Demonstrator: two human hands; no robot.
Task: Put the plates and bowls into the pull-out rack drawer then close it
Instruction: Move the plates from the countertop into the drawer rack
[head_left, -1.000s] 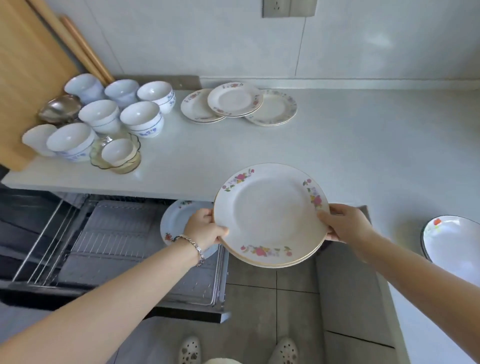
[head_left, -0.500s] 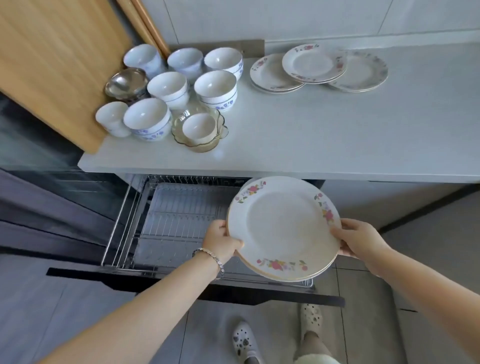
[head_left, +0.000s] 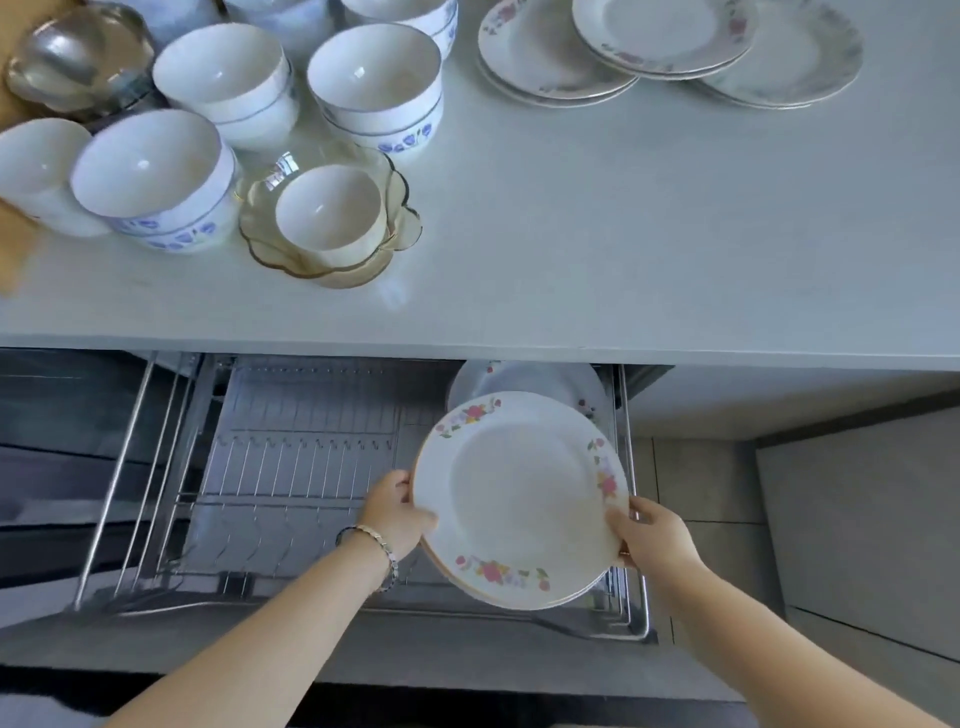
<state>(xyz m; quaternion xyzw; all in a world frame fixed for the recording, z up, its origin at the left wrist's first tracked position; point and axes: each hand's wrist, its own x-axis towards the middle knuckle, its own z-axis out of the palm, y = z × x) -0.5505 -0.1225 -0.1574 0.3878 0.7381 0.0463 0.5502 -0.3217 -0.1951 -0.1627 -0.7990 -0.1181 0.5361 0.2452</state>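
Down they come: the stack of flowered plates has dropped from tabletop height and now hangs over the right end of the pull-out rack drawer, just in front of the plate already stowed there. My left grip clamps the stack's left rim, thumb on top. My right grip pinches the right rim. Both are grasping the stack, nothing let go yet. By my reckoning I'm a short lowering away from seating these in the wire slots, and the drawer stands wide open.

Plenty remains up on the pale tabletop. There's a cluster of white bowls, a small bowl sitting in an amber glass dish, a steel bowl at far left, and overlapping small plates at back right. Grey floor tiles show right of the drawer.
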